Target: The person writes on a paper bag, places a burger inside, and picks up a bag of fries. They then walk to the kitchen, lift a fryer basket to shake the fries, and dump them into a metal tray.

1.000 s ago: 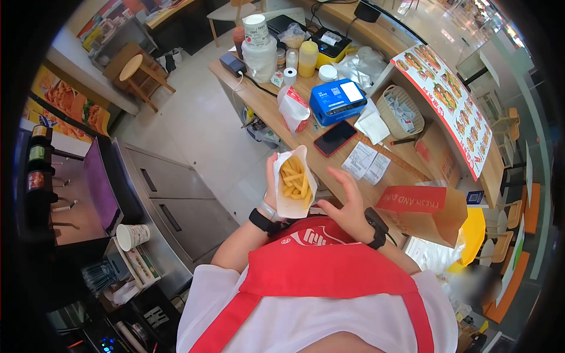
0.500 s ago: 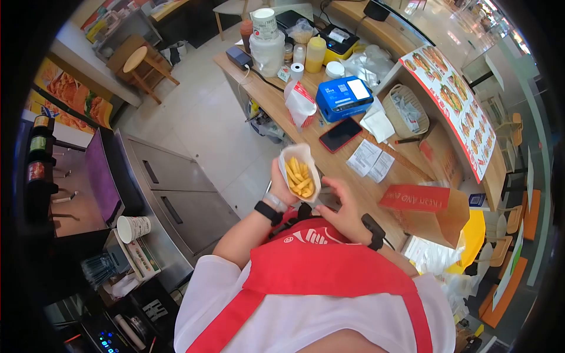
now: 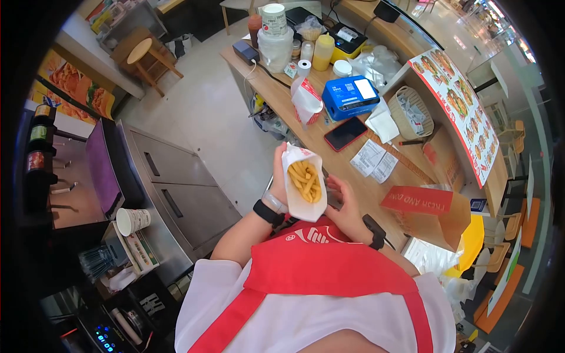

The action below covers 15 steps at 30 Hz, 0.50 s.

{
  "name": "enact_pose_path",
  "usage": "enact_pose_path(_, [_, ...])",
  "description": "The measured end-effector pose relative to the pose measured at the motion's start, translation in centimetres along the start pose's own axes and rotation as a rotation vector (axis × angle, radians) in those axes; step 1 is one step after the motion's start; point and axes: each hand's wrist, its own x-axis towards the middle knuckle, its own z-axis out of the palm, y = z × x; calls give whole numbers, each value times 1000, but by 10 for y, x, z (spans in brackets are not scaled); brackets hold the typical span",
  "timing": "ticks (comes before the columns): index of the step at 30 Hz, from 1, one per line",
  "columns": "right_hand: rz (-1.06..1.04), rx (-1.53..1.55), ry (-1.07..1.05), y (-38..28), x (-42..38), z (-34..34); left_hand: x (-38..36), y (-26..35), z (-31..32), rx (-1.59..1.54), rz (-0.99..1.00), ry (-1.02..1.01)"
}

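A white paper pouch (image 3: pixel 306 209) full of yellow fries (image 3: pixel 305 181) is held upright in front of the red apron (image 3: pixel 329 273). My left hand (image 3: pixel 279 176) wraps round the pouch's left side, its fingers partly hidden behind the paper. At the pouch's right edge is my right hand (image 3: pixel 346 206), its fingers bent and partly behind the pouch; whether they grip it is unclear. Another white and red paper pouch (image 3: pixel 307 103) stands on the wooden counter (image 3: pixel 272 91), beside a blue box (image 3: pixel 349 97) and a dark phone (image 3: pixel 345 134).
An open brown paper bag (image 3: pixel 438 220) stands at the right, near receipts (image 3: pixel 374 160) and a wicker basket (image 3: pixel 410 115). Sauce bottles (image 3: pixel 323 53) are at the counter's back. On the left, a steel cabinet (image 3: pixel 170 182) stands by a paper cup (image 3: pixel 133 221).
The pouch of fries has turned and now shows more of its front. My right hand's fingers have drawn in against its right edge. The view has shifted slightly.
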Motion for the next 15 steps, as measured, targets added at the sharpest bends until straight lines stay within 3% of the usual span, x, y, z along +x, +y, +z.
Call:
enact_pose_path(5, [3, 18, -21, 1, 0, 3, 12, 1, -21, -7, 218, 189])
enact_pose_path(8, [-1, 3, -53, 1, -1, 3, 8, 5, -32, -76, 88, -82])
enact_pose_path(9, [38, 26, -74, 2, -1, 4, 4, 6, -30, -84, 88, -74])
enact_pose_path(11, [29, 23, -98, 1, 2, 5, 2, 13, -24, -124, 21, -331])
enact_pose_path(12, [28, 20, -122, 1, 1, 5, 3, 10, -24, -128, 25, -331])
enact_pose_path(14, [44, 25, -140, -1, -3, 7, 7, 5, -26, -56, 220, 110])
enact_pose_path(15, [52, 31, -144, -1, 2, 7, 10, 11, -25, -51, 234, 102])
